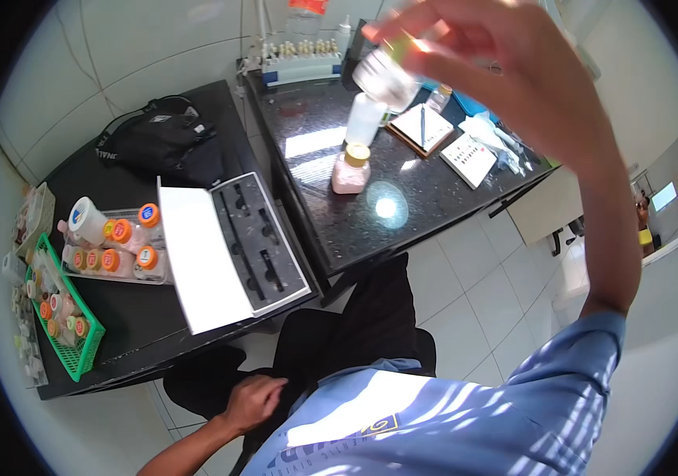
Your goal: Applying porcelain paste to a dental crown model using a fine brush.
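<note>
My right hand [478, 55] is raised over the black counter, its fingers closed around the yellow-green lid of a jar [386, 78]. Motion blurs the jar, which looks clear or whitish. Beneath it stands a pale translucent bottle [364, 119]. Closer to me is a small jar of pink powder [351, 173] with a gold lid. My left hand [253, 403] rests on my thigh, fingers curled, with nothing seen in it.
An open white case [210, 258] with dark foam lies on the left table, beside a clear tray of orange-lidded jars [121, 230] and a green basket [89, 353]. A black bag [160, 143] sits behind. Notepads [470, 159] and a vial rack [303, 69] occupy the right counter.
</note>
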### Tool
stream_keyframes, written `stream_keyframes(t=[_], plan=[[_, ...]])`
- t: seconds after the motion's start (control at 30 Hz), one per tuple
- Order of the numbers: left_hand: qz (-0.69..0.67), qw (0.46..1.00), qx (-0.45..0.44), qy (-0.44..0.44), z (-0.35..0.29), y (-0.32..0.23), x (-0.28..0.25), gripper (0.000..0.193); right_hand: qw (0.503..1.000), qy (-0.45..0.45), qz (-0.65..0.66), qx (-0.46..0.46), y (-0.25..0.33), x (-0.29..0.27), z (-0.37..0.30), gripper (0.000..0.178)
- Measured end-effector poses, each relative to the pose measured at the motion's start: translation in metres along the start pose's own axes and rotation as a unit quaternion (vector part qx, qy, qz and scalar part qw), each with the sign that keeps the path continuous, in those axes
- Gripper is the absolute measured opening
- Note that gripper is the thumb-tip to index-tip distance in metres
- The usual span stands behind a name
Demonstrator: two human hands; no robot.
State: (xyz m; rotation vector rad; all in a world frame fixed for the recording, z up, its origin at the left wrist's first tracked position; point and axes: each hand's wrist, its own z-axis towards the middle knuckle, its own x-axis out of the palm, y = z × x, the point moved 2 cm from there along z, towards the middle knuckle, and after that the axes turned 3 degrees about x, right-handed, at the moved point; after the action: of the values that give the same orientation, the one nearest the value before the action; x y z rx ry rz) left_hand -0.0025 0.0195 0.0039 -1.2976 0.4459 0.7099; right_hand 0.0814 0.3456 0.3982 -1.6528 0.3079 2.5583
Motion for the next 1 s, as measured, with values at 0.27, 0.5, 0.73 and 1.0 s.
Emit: stream_keyframes(t=[0.27, 0.5, 0.73, 1.0], plan=[[-0.048, 0.938, 0.316, -0.136, 0.217, -0.156, -0.015, 0.039, 0.947, -0.035, 0.276, 0.161, -0.100, 0.069, -0.172, 0.029], [-0.045, 0.977, 0.030, -0.206, 0.337, -0.161, 0.007, 0.059, 0.808, -0.096, 0.537, 0.223, -0.156, 0.116, -0.172, 0.038], [-0.005, 0.967, -0.046, -0.251, 0.362, -0.156, 0.021, 0.041, 0.902, -0.117, 0.405, 0.095, -0.184, 0.138, -0.156, 0.024], [0.011, 0.957, -0.084, -0.279, 0.365, -0.162, 0.036, 0.039, 0.911, -0.162, 0.375, 0.057, -0.197, 0.137, -0.151, 0.015]])
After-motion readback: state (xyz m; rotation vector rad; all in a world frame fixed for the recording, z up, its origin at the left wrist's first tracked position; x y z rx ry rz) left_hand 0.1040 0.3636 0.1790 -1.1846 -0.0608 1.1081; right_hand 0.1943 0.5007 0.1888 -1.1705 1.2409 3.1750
